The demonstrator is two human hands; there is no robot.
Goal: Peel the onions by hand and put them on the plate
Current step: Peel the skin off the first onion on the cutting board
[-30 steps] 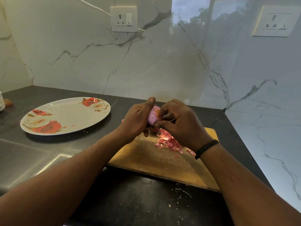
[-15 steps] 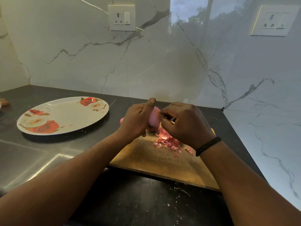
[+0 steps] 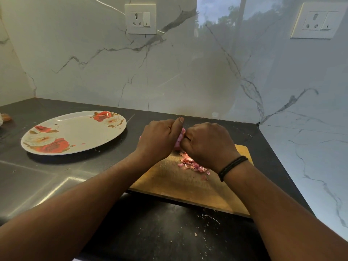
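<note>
1. Black stone forms the counter (image 3: 56, 172), on which the board (image 3: 180, 183) and plate (image 3: 75, 132) are set well apart.
2. The plate is seen to carry no onion, so the task is judged to be at its 1st onion.
3. The board lies under both hands, with a heap of peels (image 3: 194, 163) on it below the right hand (image 3: 209, 144).
4. The left hand (image 3: 158, 138) is curled round the onion (image 3: 179, 137), thumb raised over its top; the onion is held above the board's far edge.
5. The right hand's fingers are curled against the onion's side; whether skin is pinched cannot be told.
6. Since 1 second ago the hands have been drawn closer, and less of the onion is shown; peeling is judged unfinished.
</note>
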